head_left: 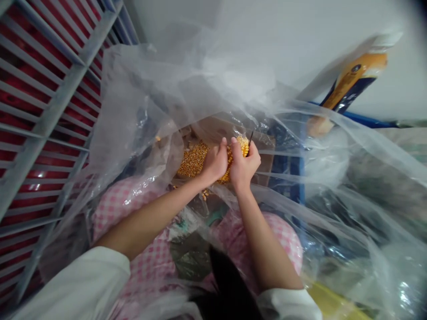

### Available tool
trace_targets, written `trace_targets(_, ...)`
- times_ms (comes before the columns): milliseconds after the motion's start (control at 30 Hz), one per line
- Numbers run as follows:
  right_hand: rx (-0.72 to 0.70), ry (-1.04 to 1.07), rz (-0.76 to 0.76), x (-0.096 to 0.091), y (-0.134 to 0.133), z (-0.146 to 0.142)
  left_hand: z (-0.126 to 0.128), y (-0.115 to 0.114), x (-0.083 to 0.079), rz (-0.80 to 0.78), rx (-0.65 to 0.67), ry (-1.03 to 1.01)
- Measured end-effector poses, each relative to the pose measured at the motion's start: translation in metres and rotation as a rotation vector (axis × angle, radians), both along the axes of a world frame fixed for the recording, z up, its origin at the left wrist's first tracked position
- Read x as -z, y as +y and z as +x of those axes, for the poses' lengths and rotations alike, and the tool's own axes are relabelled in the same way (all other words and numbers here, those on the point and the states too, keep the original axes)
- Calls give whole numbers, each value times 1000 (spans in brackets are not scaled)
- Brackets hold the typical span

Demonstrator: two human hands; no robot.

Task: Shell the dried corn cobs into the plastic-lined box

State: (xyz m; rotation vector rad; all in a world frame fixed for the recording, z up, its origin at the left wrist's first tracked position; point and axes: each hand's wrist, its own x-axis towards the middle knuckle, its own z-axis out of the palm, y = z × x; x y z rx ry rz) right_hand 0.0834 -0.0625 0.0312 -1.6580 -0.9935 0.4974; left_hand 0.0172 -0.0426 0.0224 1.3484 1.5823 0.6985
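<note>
Just below both hands, inside one clear plastic bag [187,75] lining a cardboard box [213,129], loose corn kernels [193,160] are lying heaped while the left hand [215,162] and right hand [245,164] are tightly gripping a single corn cob [238,149].

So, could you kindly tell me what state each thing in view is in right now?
left hand, closed around the corn cob
right hand, closed around the cob
corn cob, kernels still on
loose corn kernels, heaped
clear plastic sheet, crumpled, draped around the hands
pink gingham cloth, bunched
</note>
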Motion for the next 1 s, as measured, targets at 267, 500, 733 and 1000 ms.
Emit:
trace_targets(267,-47,237,-61,4,-3,10,-20,30,4,56,230,362)
trace_targets(500,113,-18,-77,-1,-2,12,-3,2,-13,106,275,128)
trace_targets(733,108,-54,-93,7,3,6,6,-4,1,-3,145,116)
trace_targets(1000,80,43,-114,22,1,9,4,-1,12,-122,120,115)
